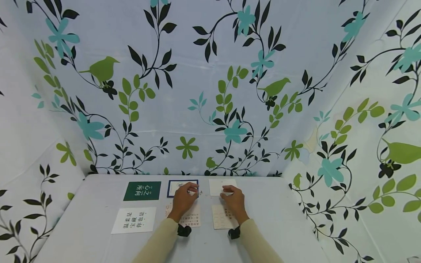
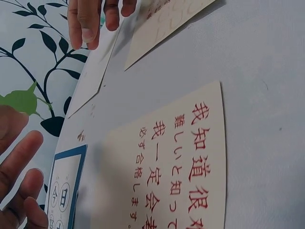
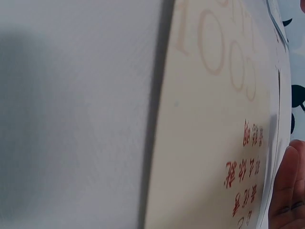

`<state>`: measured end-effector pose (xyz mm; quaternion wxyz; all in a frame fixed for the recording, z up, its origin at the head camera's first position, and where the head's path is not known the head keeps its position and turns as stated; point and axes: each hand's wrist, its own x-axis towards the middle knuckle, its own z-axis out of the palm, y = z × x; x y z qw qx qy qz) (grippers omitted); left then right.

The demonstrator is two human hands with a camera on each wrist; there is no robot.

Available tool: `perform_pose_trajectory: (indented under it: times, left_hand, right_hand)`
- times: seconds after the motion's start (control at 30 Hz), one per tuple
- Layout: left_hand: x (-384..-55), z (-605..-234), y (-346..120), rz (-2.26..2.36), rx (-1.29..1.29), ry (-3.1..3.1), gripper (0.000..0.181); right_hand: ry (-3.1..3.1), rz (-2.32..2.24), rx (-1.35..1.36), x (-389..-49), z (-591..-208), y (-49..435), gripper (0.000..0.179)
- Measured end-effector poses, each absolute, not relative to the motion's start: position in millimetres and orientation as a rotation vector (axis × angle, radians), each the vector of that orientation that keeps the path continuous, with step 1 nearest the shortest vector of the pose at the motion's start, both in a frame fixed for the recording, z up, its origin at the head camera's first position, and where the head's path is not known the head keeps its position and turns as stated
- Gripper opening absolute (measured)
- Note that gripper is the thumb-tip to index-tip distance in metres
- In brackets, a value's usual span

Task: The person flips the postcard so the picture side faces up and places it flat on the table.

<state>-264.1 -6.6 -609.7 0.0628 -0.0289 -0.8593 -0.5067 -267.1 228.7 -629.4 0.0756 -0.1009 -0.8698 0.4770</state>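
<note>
My left hand (image 1: 184, 200) is over a blue-bordered card (image 1: 171, 189) and a cream card with red writing (image 1: 192, 218), its fingers loosely bent with nothing between them. In the left wrist view the same cream card (image 2: 190, 157) lies flat, with the left fingers (image 2: 21, 167) beside the blue-bordered card (image 2: 62, 191). My right hand (image 1: 235, 202), also loosely bent and holding nothing, is between a white card (image 1: 215, 186) and a second cream card (image 1: 221, 219). Faint large figures and red characters show on that cream card (image 3: 205, 133) in the right wrist view.
Left of the hands lie a dark green card (image 1: 142, 191) and a white card with black writing (image 1: 133, 220). A white cloth covers the table (image 1: 88, 215). Patterned curtain (image 1: 197, 91) rises behind and at both sides.
</note>
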Motion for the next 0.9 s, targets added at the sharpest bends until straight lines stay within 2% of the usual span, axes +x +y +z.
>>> perform_pose_trajectory:
  times: [0.9]
  left_hand:
    - [-270.1,-613.0,12.6,-1.639,-0.250,-2.674,0.028]
  right_hand:
    - [-2.599,1.404,-0.417,-265.3,-624.1,258.3,0.034]
